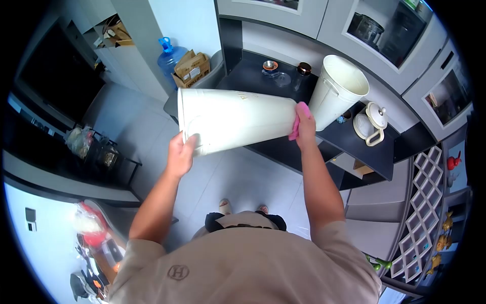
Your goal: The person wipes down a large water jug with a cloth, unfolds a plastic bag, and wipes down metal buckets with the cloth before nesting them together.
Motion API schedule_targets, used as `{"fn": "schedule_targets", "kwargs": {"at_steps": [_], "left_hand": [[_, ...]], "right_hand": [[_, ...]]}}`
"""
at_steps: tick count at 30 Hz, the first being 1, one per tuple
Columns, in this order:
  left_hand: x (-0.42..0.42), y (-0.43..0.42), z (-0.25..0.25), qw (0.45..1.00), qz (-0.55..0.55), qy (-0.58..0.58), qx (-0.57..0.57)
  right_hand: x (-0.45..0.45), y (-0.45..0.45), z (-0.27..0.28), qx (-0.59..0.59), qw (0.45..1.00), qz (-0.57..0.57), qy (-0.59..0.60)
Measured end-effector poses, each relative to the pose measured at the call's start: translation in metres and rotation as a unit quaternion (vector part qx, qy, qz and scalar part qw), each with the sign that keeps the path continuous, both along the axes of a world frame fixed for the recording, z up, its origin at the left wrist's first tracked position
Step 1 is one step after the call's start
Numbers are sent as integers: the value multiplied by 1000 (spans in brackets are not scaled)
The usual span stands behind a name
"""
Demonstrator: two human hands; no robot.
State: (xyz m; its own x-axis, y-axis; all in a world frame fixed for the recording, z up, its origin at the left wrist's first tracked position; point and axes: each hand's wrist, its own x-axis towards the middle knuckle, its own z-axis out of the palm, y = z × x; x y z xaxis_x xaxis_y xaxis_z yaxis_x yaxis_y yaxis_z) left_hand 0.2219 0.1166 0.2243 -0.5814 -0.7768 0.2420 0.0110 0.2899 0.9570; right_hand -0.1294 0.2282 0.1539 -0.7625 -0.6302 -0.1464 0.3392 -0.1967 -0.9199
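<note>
A tall cream metal bucket (238, 119) is held sideways in front of my body, its wide rim to the left and its narrow base to the right. My left hand (180, 153) grips the bucket at the rim, thumb on the outer wall. At the base end, my right hand (305, 126) presses a pink cloth (295, 126) against the bucket, fingers wrapped over it. Just beyond my right hand, a second cream bucket (334, 91) stands upright on the dark counter (243, 71). The inside of the held bucket is hidden.
A white lidded pot (371, 124) stands on the counter's right part, with a dark-lidded jar (302, 71) and a small bowl (270, 65) further left. Cardboard boxes (192, 69) and a blue water jug (169, 55) are at the back left. Glass-fronted cabinets (390, 35) hang above.
</note>
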Motion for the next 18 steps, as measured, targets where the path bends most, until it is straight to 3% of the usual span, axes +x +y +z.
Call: {"fn": "schedule_targets", "kwargs": {"at_steps": [4, 6, 9, 10, 13, 18], "left_hand": [[-2, -30, 2, 984, -107, -25, 138], [-2, -44, -3, 974, -149, -22, 169], [-1, -55, -7, 932, -151, 88, 317], [-6, -57, 0, 894, -132, 139, 404], [-23, -58, 6, 932, 50, 57, 353], [-24, -53, 6, 961, -37, 20, 272]], "right_hand": [[13, 7, 23, 62, 978, -146, 133], [13, 2, 15, 14, 965, -178, 192], [25, 6, 18, -1, 961, -194, 197], [31, 8, 23, 2, 963, -193, 187], [39, 12, 18, 19, 965, -184, 188], [25, 22, -1, 11, 973, -192, 125]]}}
